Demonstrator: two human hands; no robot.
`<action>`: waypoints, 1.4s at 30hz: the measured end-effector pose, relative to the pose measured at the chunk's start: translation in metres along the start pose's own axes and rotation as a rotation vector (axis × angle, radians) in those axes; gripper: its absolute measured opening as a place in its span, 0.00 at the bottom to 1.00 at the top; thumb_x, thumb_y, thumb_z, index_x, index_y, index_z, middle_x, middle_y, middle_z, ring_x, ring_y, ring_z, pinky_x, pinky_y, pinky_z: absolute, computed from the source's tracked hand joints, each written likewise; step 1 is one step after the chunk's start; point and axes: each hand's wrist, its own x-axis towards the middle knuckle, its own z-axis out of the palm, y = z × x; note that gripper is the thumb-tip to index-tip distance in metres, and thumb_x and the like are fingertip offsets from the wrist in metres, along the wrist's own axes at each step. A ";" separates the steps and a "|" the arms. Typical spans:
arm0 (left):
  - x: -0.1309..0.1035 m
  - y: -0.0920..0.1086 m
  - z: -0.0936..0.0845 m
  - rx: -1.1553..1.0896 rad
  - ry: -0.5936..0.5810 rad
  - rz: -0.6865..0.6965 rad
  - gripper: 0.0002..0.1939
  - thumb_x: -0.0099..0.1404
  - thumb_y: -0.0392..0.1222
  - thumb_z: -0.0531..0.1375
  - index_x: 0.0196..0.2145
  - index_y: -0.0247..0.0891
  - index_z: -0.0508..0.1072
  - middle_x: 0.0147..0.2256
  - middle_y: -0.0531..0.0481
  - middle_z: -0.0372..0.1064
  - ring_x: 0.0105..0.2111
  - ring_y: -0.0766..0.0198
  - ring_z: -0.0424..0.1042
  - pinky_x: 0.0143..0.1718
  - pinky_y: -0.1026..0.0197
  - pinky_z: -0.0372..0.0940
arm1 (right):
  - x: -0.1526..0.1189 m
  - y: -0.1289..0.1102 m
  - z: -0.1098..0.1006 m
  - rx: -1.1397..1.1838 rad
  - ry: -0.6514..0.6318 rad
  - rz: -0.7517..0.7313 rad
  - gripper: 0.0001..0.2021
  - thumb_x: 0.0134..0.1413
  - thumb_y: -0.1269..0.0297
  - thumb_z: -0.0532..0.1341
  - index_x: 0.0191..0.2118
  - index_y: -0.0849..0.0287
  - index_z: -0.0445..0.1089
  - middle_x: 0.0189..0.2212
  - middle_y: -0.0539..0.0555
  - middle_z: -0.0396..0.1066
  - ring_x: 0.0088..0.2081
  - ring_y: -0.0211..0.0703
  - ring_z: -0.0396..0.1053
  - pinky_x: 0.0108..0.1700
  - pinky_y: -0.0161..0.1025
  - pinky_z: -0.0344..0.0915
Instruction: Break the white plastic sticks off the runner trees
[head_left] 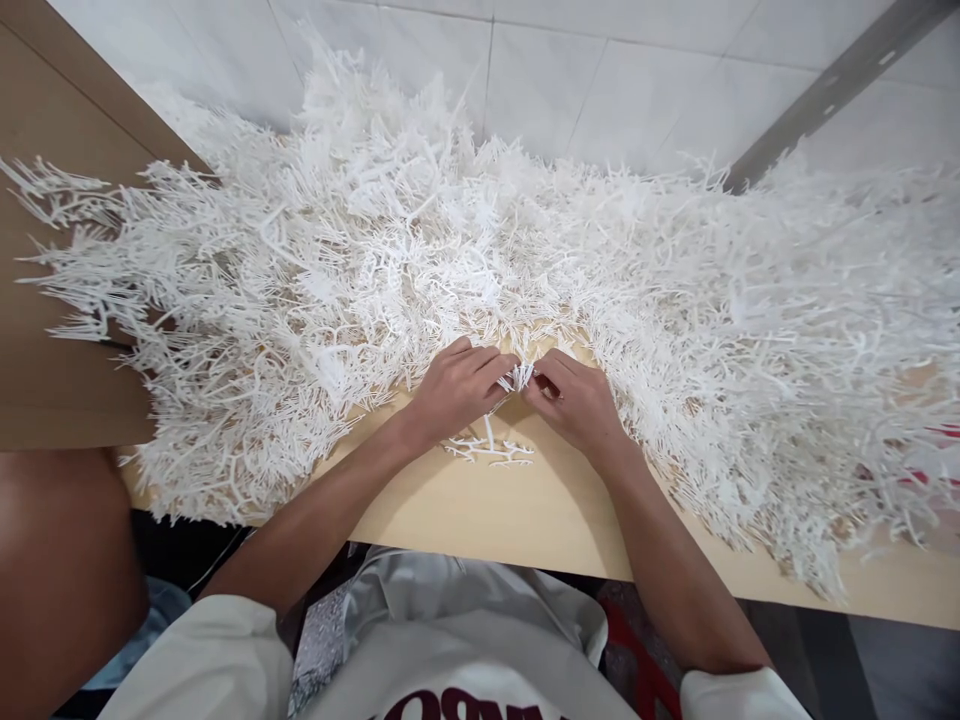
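Observation:
My left hand [466,384] and my right hand [576,398] meet over the middle of the table. Between their fingertips is a small white branched plastic piece [523,376] with thin prongs, pinched from both sides. Fingers of both hands are curled and closed on it; part of it is hidden behind them. Just below, a single flat white plastic twig [491,447] lies on the bare wood. A deep heap of similar white branched pieces [420,230] surrounds both hands on the far side, left and right.
The pale wooden table [480,510] shows along its front edge. A cardboard box [67,350] stands at the left, with white pieces spilling against it. Behind are a tiled wall [555,90] and a slanting metal post [832,100]. Another person's bare limb [67,570] is at lower left.

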 end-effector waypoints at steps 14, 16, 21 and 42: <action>0.012 -0.025 -0.012 -0.556 0.202 -0.783 0.05 0.64 0.40 0.58 0.30 0.39 0.67 0.25 0.57 0.64 0.24 0.70 0.61 0.26 0.65 0.56 | -0.006 -0.028 0.002 0.364 0.111 -0.002 0.07 0.59 0.72 0.56 0.37 0.54 0.69 0.30 0.49 0.75 0.29 0.35 0.70 0.31 0.35 0.66; 0.014 -0.019 -0.013 -0.668 0.134 -0.730 0.05 0.63 0.41 0.59 0.30 0.39 0.69 0.25 0.57 0.65 0.24 0.70 0.62 0.27 0.66 0.58 | -0.002 -0.021 0.003 0.414 0.192 0.241 0.10 0.62 0.71 0.54 0.44 0.54 0.71 0.35 0.51 0.76 0.33 0.36 0.72 0.36 0.37 0.68; 0.012 0.001 -0.012 -0.730 -0.031 -0.555 0.06 0.63 0.40 0.58 0.34 0.37 0.73 0.29 0.55 0.71 0.26 0.71 0.66 0.30 0.67 0.60 | 0.005 -0.004 -0.001 0.457 0.082 0.386 0.10 0.63 0.57 0.59 0.46 0.53 0.72 0.41 0.53 0.75 0.42 0.41 0.72 0.44 0.41 0.67; 0.012 -0.006 -0.007 -0.454 0.046 -0.740 0.03 0.60 0.34 0.57 0.28 0.38 0.67 0.21 0.59 0.63 0.21 0.71 0.58 0.25 0.66 0.52 | 0.001 -0.022 -0.010 0.440 0.053 -0.190 0.11 0.53 0.78 0.55 0.27 0.55 0.56 0.20 0.45 0.57 0.24 0.34 0.55 0.27 0.35 0.54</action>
